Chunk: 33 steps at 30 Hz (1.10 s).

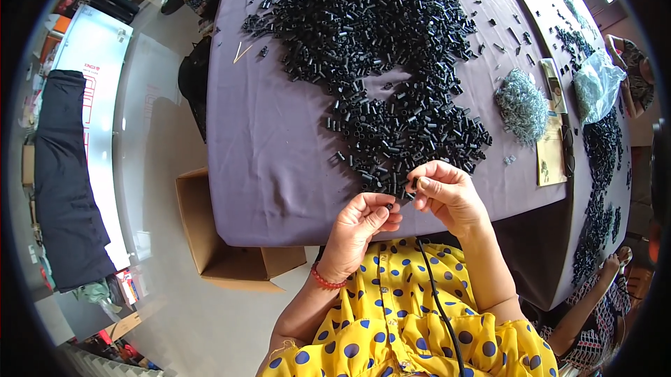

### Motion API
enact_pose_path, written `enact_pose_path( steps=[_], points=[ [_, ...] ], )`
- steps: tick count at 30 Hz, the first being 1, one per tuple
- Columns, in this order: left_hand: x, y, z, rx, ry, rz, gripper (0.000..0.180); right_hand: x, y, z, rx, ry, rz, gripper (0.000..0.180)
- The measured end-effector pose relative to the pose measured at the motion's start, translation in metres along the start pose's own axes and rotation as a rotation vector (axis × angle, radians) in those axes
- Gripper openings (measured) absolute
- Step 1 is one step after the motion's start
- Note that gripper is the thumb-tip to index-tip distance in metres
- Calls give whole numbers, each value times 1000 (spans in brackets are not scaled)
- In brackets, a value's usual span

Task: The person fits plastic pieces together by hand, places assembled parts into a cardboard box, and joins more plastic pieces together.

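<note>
My left hand and my right hand are raised near the table's front edge, close together but apart. The left thumb and forefinger pinch a small dark piece, mostly covered by the fingertips. Between my right thumb and fingers sits a small black tube-like piece. Just beyond both hands spreads a large heap of small black tube-like pieces, loose on the purple-grey tablecloth. To the right of the heap lies a tangled silvery clump of tiny wire-like parts, possibly springs.
An open cardboard box stands below the table's left corner. At the right are a yellow pad, dark glasses and a clear plastic bag. Other people sit at the far left and along the right, near more black pieces.
</note>
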<state>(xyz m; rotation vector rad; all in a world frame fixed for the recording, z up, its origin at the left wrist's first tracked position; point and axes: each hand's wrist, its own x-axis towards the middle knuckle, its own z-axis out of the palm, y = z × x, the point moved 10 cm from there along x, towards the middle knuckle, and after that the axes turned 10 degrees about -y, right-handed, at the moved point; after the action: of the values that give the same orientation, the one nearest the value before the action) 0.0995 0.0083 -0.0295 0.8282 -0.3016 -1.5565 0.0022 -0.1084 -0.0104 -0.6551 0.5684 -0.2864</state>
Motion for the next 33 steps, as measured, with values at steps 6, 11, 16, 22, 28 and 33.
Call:
enact_pose_path(
  steps=[6,11,16,22,28,33],
  points=[
    [0,8,6,126,8,35,22,-1,9,6,96,22,39,22],
    [-3,14,11,200,19,48,23,-3,10,3,86,35,-18,21],
    [-2,15,16,130,5,28,23,-6,5,8,-9,11,-94,18],
    [-1,15,18,125,15,27,23,-9,-3,13,-152,23,-188,16],
    [-2,17,17,128,25,47,20,-9,-1,14,-178,-15,-193,16],
    [-2,17,17,108,28,63,19,-10,0,15,-173,-8,-200,17]
  ],
)
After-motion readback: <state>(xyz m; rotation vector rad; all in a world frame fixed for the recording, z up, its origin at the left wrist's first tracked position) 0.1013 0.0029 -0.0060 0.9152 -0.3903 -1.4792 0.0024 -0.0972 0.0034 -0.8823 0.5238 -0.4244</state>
